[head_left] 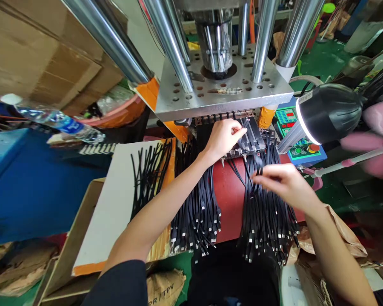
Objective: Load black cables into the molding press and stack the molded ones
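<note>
And the left hand [225, 138] is pinched nearly closed above the mould [252, 142], the right [282, 182] loosely curled, holds blurred; limp, light cables [270, 208], below the right grip, are best taken behind their plugs

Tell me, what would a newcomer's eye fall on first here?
Probably the two dense bunches of black cables, fanned out on either side of a bare red strip, pale connector tips toward the person. Next, likely the shiny metal press plate above them, its thick steel columns rising. To its right, a black lamp with a bright white rim leans over a blue control box.
</note>
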The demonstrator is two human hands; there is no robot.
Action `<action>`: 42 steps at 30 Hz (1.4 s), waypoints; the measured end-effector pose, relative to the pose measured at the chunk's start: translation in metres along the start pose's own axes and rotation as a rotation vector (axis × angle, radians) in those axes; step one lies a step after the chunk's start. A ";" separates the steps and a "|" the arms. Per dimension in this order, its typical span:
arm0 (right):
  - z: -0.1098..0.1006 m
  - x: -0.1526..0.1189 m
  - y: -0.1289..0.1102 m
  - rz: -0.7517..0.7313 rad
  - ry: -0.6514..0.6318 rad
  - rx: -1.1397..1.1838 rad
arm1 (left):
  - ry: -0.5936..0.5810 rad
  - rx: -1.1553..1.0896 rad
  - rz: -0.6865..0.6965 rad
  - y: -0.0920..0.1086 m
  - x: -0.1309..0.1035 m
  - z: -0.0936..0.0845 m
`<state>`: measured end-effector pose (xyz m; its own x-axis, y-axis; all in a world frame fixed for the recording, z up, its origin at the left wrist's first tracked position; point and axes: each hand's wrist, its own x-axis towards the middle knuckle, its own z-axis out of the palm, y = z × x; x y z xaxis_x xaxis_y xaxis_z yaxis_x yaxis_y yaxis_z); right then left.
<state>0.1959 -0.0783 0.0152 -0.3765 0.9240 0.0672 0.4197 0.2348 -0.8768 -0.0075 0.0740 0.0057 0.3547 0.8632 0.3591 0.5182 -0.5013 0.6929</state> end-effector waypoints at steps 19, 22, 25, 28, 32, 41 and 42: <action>-0.040 0.148 0.057 -0.185 0.221 -0.142 | -0.317 0.630 0.488 0.013 -0.064 -0.002; -0.039 0.145 0.059 -0.099 0.206 -0.041 | -0.311 0.702 0.420 0.023 -0.065 0.005; -0.038 0.146 0.060 -0.075 0.203 0.015 | -0.296 0.729 0.371 0.032 -0.068 0.013; -0.036 0.146 0.057 -0.059 0.306 -0.087 | -0.281 0.795 0.310 0.039 -0.071 0.021; -0.034 0.120 0.050 -0.155 0.382 -0.327 | -0.262 0.847 0.251 0.046 -0.075 0.029; -0.033 0.119 0.044 0.015 0.171 -0.925 | -0.244 0.643 0.100 0.035 -0.031 0.022; -0.032 0.130 0.044 0.036 0.170 -0.943 | -0.254 0.635 0.080 0.032 -0.022 0.021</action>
<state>0.1925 0.0616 0.0004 -0.2563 0.9495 0.1811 0.9487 0.2829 -0.1409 0.0174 0.0381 0.0070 0.5419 0.8203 0.1828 0.8112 -0.5674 0.1418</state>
